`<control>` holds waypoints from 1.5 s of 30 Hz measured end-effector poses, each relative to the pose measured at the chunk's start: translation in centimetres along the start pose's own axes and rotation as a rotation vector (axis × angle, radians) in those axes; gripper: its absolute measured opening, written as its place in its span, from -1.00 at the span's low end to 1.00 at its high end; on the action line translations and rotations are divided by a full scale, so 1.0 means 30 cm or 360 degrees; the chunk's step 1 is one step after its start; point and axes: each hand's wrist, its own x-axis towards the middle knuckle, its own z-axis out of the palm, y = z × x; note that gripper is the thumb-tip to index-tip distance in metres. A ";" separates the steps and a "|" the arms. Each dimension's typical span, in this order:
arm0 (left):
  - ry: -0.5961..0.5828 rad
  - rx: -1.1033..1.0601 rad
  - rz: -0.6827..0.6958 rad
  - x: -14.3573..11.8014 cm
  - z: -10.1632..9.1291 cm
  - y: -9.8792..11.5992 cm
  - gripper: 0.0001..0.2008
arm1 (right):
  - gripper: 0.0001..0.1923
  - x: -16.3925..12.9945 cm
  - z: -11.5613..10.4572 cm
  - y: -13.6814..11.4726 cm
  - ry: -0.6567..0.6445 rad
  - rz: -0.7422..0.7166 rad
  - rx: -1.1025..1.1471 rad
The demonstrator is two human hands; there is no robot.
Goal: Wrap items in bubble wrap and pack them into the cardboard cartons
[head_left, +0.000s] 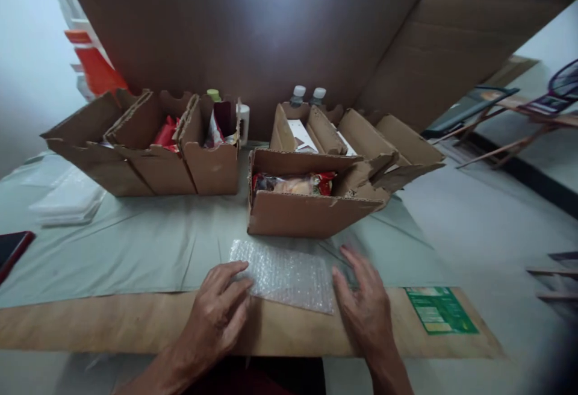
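A clear bubble-wrap sheet (289, 276) lies flat in front of me, partly on the pale green cloth and partly over the wooden table edge. My left hand (224, 301) is at its left side, fingers a little bent and apart, the fingertips by the sheet's edge. On the other side, my right hand (363, 295) rests close to the sheet's right edge with fingers spread and nothing in them. Just beyond the sheet stands an open cardboard box (311, 217) holding a packaged snack (295, 185) in red and clear wrapping.
Several cardboard bins (167, 169) with packets stand at the back left, and more bins (365, 133) at the back right. A stack of clear plastic bags (70, 199) and a dark phone (13, 250) lie left. A green packet (440, 311) lies right. Tall cardboard (253, 40) closes the back.
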 end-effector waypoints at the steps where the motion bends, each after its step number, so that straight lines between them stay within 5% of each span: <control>1: -0.0011 0.0016 0.0026 0.018 0.017 0.000 -0.65 | -0.65 -0.014 0.018 -0.021 -0.0042 -0.0092 0.0016; 8: -0.0191 0.0221 0.0055 0.089 0.136 -0.077 -0.66 | -0.65 -0.049 0.190 -0.229 -0.0533 -0.0543 0.0148; 11: -0.0229 0.0277 0.0079 0.083 0.154 -0.115 -0.72 | -0.62 -0.041 0.175 -0.161 -0.0562 -0.0666 0.0058; 15: -0.0218 0.0305 0.0193 0.088 0.147 -0.131 -0.74 | -0.68 -0.044 0.068 0.069 -0.0366 -0.0794 -0.0195; 20: -0.0232 0.0338 0.0267 0.105 0.148 -0.137 -0.75 | -0.71 -0.019 -0.013 0.217 -0.0161 -0.0615 -0.0553; 24: -0.0333 0.0236 0.0042 0.101 0.150 -0.120 -0.73 | -0.60 0.026 0.052 0.157 -0.0192 -0.0560 -0.0515; 28: -0.0394 0.0208 -0.0122 0.094 0.107 -0.112 -0.73 | -0.82 0.036 0.100 0.083 -0.0192 -0.0540 -0.0334; 35: -0.0305 0.0712 -0.0400 0.023 0.012 -0.135 -0.58 | -0.90 -0.044 0.035 -0.001 -0.0224 -0.0255 0.0040; 40: -0.0297 0.0595 -0.0356 -0.011 0.027 -0.090 -0.96 | -0.80 -0.095 -0.016 -0.043 -0.0365 0.0125 0.0255; 45: -0.0225 0.0397 -0.0264 0.021 0.004 -0.049 -0.82 | -0.56 -0.218 -0.064 -0.081 -0.0701 0.0439 0.0712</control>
